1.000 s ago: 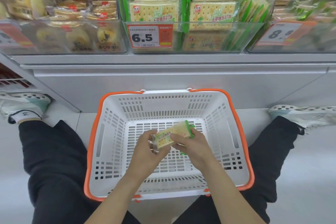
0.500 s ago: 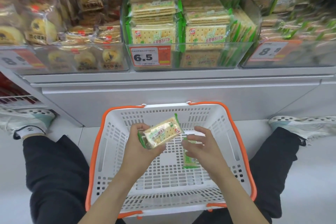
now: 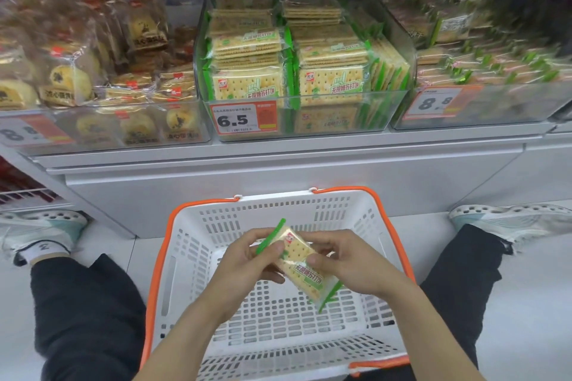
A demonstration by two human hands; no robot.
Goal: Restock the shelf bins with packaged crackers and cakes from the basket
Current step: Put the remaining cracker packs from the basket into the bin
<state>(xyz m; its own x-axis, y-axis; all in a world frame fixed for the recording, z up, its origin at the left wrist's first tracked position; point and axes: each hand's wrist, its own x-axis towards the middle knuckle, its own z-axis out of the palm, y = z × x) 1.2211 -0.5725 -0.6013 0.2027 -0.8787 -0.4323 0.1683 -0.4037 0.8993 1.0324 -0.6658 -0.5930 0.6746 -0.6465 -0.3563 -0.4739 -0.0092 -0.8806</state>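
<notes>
A cracker pack (image 3: 299,258) with green ends hangs tilted above the white basket with an orange rim (image 3: 161,257). My left hand (image 3: 241,266) pinches its upper left end, while my right hand (image 3: 351,266) grips its right side. A green edge (image 3: 328,298) shows under the pack's lower end; I cannot tell whether it belongs to a second pack. Straight ahead on the shelf stands the clear bin (image 3: 388,108) stacked with the same crackers (image 3: 331,83), marked 6.5.
A bin of wrapped cakes (image 3: 102,133) stands to the left and another cracker bin (image 3: 483,114) to the right. Grey shelf base (image 3: 278,176) rises behind the basket. My legs and shoes (image 3: 40,232) flank the basket on the floor.
The view has tilted up toward the shelf. My right hand rose from the basket floor and took hold of the pack, which has turned label-up between both hands.
</notes>
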